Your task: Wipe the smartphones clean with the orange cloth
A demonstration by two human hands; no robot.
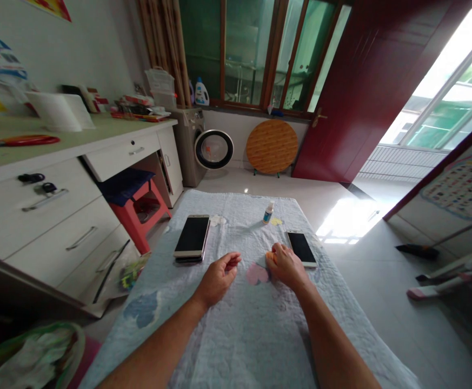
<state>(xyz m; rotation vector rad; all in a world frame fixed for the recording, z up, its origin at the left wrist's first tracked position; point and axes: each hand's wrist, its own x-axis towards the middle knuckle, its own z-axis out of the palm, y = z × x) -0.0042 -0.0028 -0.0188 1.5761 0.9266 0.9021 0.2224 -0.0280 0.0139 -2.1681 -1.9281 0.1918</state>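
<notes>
My right hand [287,267] is closed over a small orange thing [268,256] on the cloth-covered table; most of it is hidden under my fingers, so its kind does not show. Just right of that hand lies a smartphone [301,249] with a dark screen and a white frame. My left hand [218,277] hovers at or just above the cloth, loosely curled, with nothing seen in it. To its upper left is a stack of phones [192,236], the top one gold-edged with a black screen. A small spray bottle [267,213] stands upright beyond my right hand.
A pale blue patterned cloth [236,335] covers the table. On the left are a white drawer desk [69,216] and a red stool [138,208]. A washing machine [187,140] with its door open, a round wooden board [272,146] and a dark red door [365,86] stand behind.
</notes>
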